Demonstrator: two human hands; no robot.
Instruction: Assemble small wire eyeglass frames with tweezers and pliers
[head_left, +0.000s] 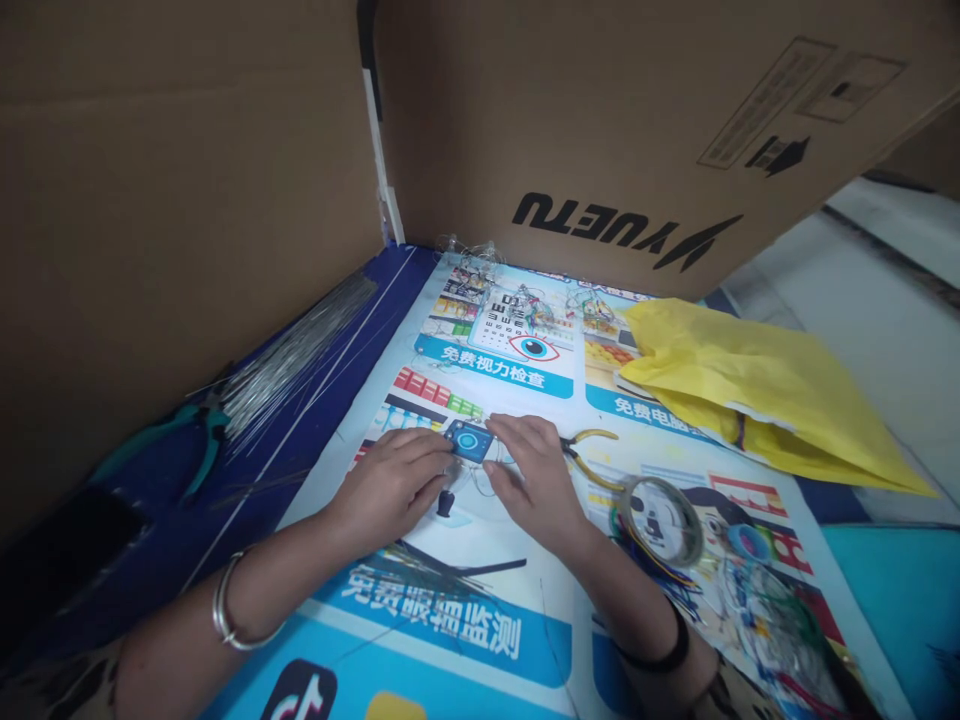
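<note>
My left hand (397, 475) rests low over the printed poster (495, 530), its fingers bent and pressed together. What they pinch, if anything, is hidden. Opposite it, my right hand (536, 475) has its fingers stretched out and the thumb apart. Between the fingertips shows a blue square with a light ring (471, 440); I cannot tell whether it is printed or a separate piece. A fine wire (481, 484) curves just below the square. Behind my right hand lie pliers with yellow handles (600, 462), partly covered by it.
Cardboard walls (600, 120) enclose the back and left. A bundle of thin wires (300, 345) and teal-handled pliers (206, 445) lie left. To the right are a yellow bag (750, 370), a tape roll (664, 520) and tangled coloured wires (780, 620). Dark thin strips (450, 570) lie in front.
</note>
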